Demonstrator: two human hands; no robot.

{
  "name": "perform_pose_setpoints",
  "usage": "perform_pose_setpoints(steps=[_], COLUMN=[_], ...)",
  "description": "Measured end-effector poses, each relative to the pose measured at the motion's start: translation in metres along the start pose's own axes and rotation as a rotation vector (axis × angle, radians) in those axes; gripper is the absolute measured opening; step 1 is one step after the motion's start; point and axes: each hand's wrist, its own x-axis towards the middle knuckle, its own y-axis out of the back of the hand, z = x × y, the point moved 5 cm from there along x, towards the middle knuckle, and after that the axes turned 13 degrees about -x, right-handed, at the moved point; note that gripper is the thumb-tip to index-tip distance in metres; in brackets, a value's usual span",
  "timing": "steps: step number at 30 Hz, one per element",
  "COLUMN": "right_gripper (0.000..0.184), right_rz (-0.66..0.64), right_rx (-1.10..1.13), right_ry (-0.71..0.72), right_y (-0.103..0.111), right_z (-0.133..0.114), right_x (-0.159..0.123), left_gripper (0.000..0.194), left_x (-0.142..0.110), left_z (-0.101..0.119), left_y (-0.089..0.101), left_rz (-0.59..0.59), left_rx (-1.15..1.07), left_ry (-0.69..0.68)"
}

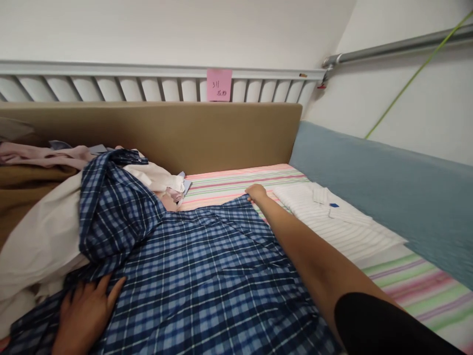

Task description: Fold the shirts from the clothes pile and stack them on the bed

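Note:
A blue plaid shirt (207, 261) lies spread over the bed, with one sleeve bunched up on the pile at the left. Its far right corner is pinched in my right hand (256, 192), and the cloth there is drawn taut. My left hand (86, 310) rests flat on the near left part of the shirt, fingers spread. Beyond my right forearm lies a folded white striped shirt (328, 217) with a small blue tag near its collar.
Heaped clothes (44, 231) in white, brown and pink lie at the left. A striped sheet (424, 286) covers the bed. A brown board (192, 138) stands at the back below a white radiator (140, 88) bearing a pink note (219, 85). A blue padded panel (388, 192) borders the right.

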Motion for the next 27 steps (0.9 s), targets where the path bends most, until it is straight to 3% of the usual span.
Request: perform_pose_setpoints(steps=[6,11,20,27], right_gripper=[0.038,0.049,0.048,0.046], right_rz=[-0.022,-0.083,0.231,0.273], right_rx=[0.173,0.062,-0.178,-0.214], right_ry=[0.086,0.131,0.134,0.089], right_y=[-0.004,-0.005,0.012,-0.006], right_z=[0.014,0.031,0.004,-0.001], right_x=[-0.032,-0.043,-0.025,-0.016], left_gripper=[0.058,0.058,0.057,0.057], left_x=[0.0,-0.001,-0.002,-0.005], left_z=[-0.001,0.0,0.003,0.005], left_y=[-0.003,-0.002,0.003,0.007], left_rz=[0.024,0.048,0.027,0.023], left_rx=[0.012,-0.003,0.003,0.0], left_ry=[-0.006,-0.017,0.002,0.007])
